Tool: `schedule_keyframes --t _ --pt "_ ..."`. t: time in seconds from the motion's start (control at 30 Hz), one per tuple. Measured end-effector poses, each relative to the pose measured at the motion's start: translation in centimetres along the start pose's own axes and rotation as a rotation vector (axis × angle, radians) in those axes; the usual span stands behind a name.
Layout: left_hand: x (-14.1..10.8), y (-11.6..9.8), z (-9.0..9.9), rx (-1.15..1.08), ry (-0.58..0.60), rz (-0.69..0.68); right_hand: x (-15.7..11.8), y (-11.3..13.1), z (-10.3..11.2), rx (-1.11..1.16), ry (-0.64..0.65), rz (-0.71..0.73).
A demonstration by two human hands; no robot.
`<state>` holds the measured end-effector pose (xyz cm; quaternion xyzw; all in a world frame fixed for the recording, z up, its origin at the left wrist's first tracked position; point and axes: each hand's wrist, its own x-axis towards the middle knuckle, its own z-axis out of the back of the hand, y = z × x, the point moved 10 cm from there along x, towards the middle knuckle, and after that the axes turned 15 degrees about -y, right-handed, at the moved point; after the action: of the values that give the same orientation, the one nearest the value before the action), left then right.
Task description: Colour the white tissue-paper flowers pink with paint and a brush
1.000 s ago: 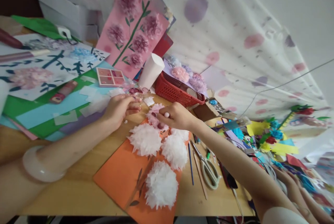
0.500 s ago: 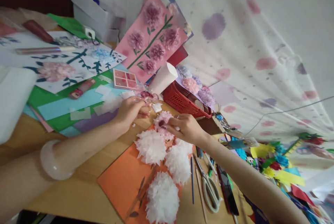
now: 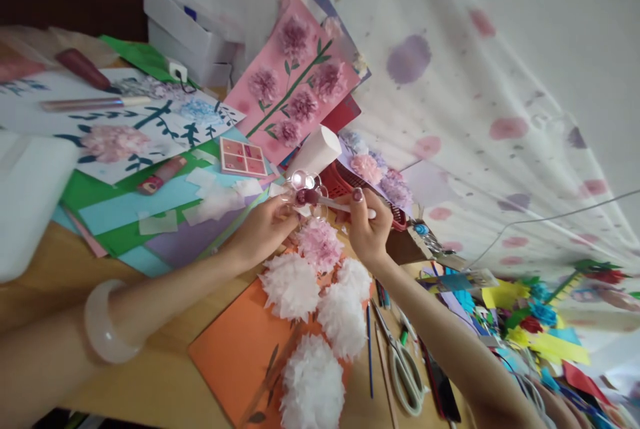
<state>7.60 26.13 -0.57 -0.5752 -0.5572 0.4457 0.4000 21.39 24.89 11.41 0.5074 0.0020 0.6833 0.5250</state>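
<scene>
My left hand [image 3: 267, 229] is closed on the edge of a small clear palette [image 3: 299, 180] with round wells, held above the table. In my right hand [image 3: 370, 221] is a thin brush [image 3: 340, 204], its dark reddish tip over one of the wells. Just below the palette sits a pink paper flower [image 3: 320, 244]. White paper flowers [image 3: 290, 284] lie with it on an orange sheet [image 3: 235, 342] that has dark painted leaves.
Scissors [image 3: 406, 376], thin sticks and a dark phone lie right of the orange sheet. A white roll [image 3: 320, 149] leans by a red basket [image 3: 345, 182]. Pink flower artwork [image 3: 295, 82] stands behind; coloured papers [image 3: 120, 206] cover the left.
The brush has moved up from the pink flower to the palette. My left hand has raised the palette into clearer view. More of the pink flower shows.
</scene>
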Motion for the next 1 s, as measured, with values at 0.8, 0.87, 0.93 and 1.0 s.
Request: schedule_keyframes --t 0.8,0.87,0.93,1.0 --pt "2.5 2.1 2.7 -0.068 -0.238 0.175 -4.8 0.8 -3.4 -0.218 0.627 0.384" --pt "2.5 2.1 2.7 -0.07 -0.24 0.182 -4.9 0.6 -3.6 -0.217 0.651 0.358" --pt "2.5 2.1 2.6 -0.072 -0.242 0.19 -4.8 0.3 -3.9 -0.225 0.666 0.315" --pt "2.4 2.1 2.6 -0.074 -0.243 0.193 -4.2 -0.2 -4.1 -0.245 0.637 0.26"
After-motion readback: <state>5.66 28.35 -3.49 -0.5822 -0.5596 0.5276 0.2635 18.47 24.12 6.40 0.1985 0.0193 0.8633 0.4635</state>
